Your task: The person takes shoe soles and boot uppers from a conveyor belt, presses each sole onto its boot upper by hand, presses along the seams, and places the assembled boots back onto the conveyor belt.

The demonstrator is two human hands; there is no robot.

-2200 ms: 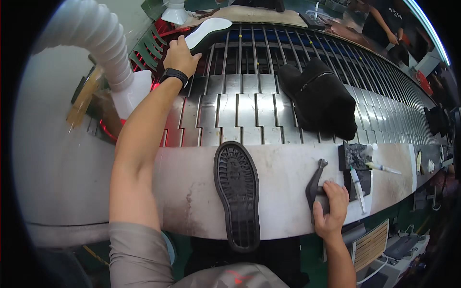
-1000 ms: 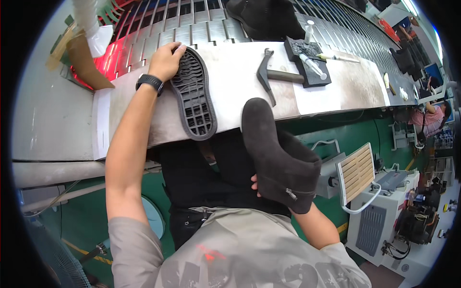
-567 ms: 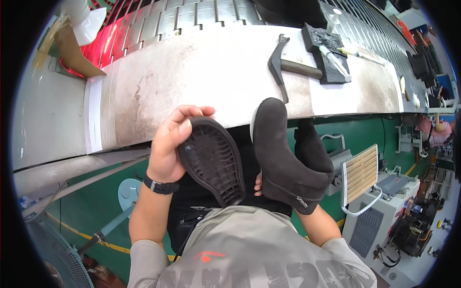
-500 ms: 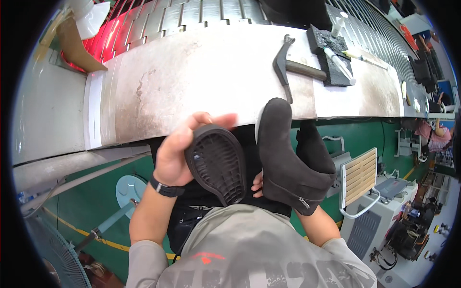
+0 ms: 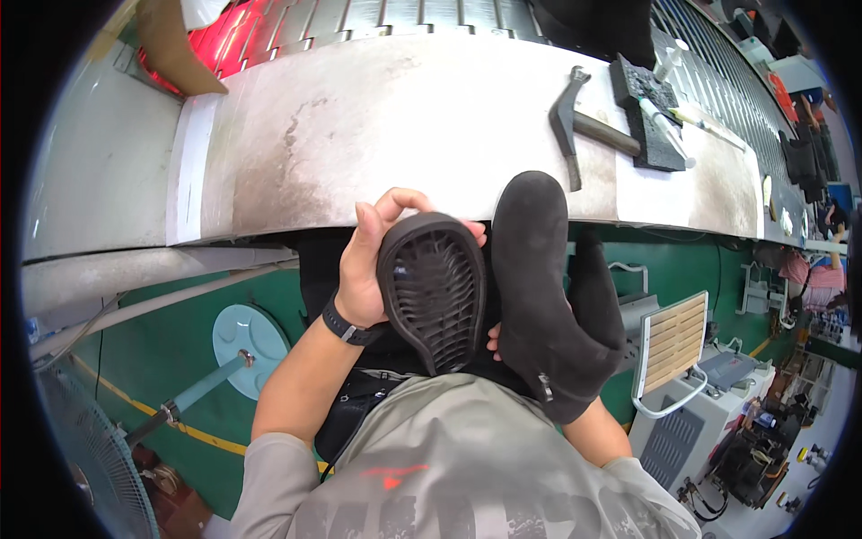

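So the left hand (image 5: 366, 269) has a firm hold on the black rubber sole (image 5: 435, 289), fingers curled over its toe end, tread side facing up at the camera. The boot (image 5: 539, 296) sits right beside it, the two touching along one edge, both held over the lap just below the workbench (image 5: 386, 135). The right hand (image 5: 493, 340) is mostly hidden under the boot; only a couple of fingertips peek out, so I'd guess it's gripping the boot from below, but I can't really tell how tight.

To do this bit well I'd line up the toe of the sole with the toe of the boot first, keep the boot steady, then press down along the length so the edges match all round.

Compared with half a second ago, not much differs: the sole sits a touch closer against the boot and more upright. The hammer (image 5: 575, 126) and the black block (image 5: 648, 112) on the bench haven't moved.
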